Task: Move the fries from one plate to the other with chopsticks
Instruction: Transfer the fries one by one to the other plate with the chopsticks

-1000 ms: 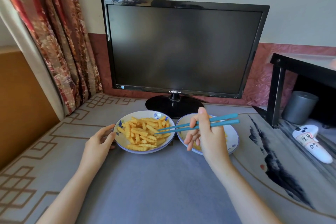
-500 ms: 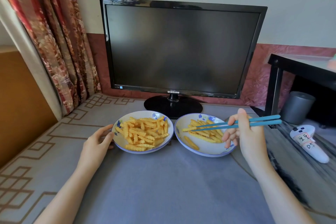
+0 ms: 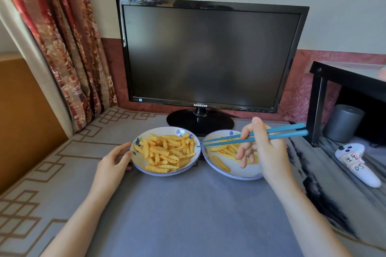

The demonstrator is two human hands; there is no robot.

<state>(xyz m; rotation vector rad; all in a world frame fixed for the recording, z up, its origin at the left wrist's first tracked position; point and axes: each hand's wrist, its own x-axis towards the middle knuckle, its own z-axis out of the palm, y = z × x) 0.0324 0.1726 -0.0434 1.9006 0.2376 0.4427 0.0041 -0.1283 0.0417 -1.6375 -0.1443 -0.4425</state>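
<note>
- The right hand [image 3: 265, 152] pinches a pair of blue chopsticks [image 3: 292, 134]. The thumb and forefinger are curled over them near their middle, and the other fingers hang loosely curled below.
- The chopsticks lie almost level and point to the person's left. Their thick ends reach out past the hand towards the black shelf frame [image 3: 317, 100].
- Their tips stand slightly apart, over the spot where the two plates meet; the lower tip is right at the rim of the left plate [image 3: 139, 158].
- The left hand [image 3: 113, 160] rests on the cloth against that plate's outer rim, fingers relaxed and the thumb touching the edge.
- Most of the crinkle-cut fries [image 3: 167, 151] are heaped on the left plate.
- A smaller lot of fries [image 3: 225, 150] lies on the right plate [image 3: 236, 170], partly behind the right hand, with one fry [image 3: 221, 163] apart from them nearer the person.
- The two blue-flowered plates sit side by side, rims touching or nearly so, on a grey tablecloth [image 3: 177, 215].
- Behind them stands a dark Samsung monitor [image 3: 208, 54], its round foot just beyond the plates.
- A patterned red curtain [image 3: 62, 37] hangs to the left.
- Off to the right lie a white controller with handwritten labels [image 3: 355, 160] and a grey cylinder [image 3: 342, 123] under the shelf.
</note>
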